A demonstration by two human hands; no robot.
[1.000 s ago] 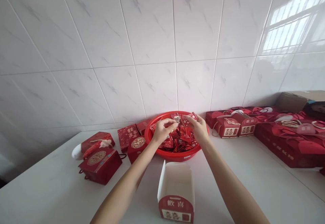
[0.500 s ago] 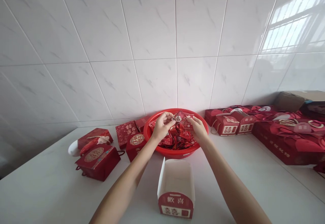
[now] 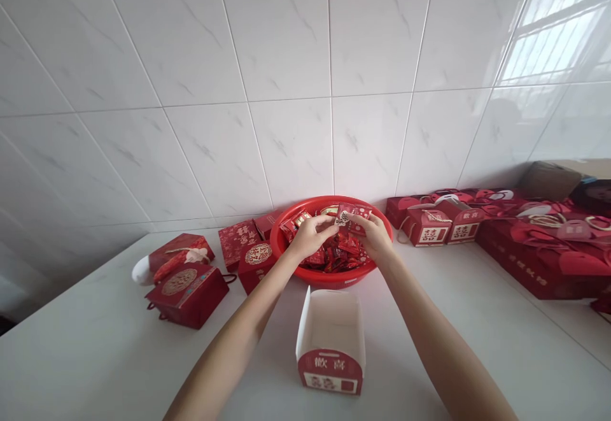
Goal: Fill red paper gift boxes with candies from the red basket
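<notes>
A red plastic basket (image 3: 351, 279) holds many red wrapped packets (image 3: 337, 255). Over its middle, my right hand (image 3: 375, 236) grips a small dark red packet (image 3: 344, 216) with a pale pattern, thumb and fingers pressed on it. My left hand (image 3: 311, 236) is just left of the packet, its fingers drawn together near the packet's left edge; whether they hold anything is too small to tell. An open-topped box (image 3: 330, 370), white inside with a red front, stands on the white table between my forearms.
Red boxes (image 3: 258, 258) lie left of the basket, and two red gift bags (image 3: 188, 290) lie farther left. Small red boxes (image 3: 429, 228) and a large red carton (image 3: 520, 262) stand at the right. A tiled wall (image 3: 291, 141) rises behind.
The packet has moved right and is now mainly in my right hand. My left fingers have come off its left part. The view has tilted slightly, so the objects appear higher.
</notes>
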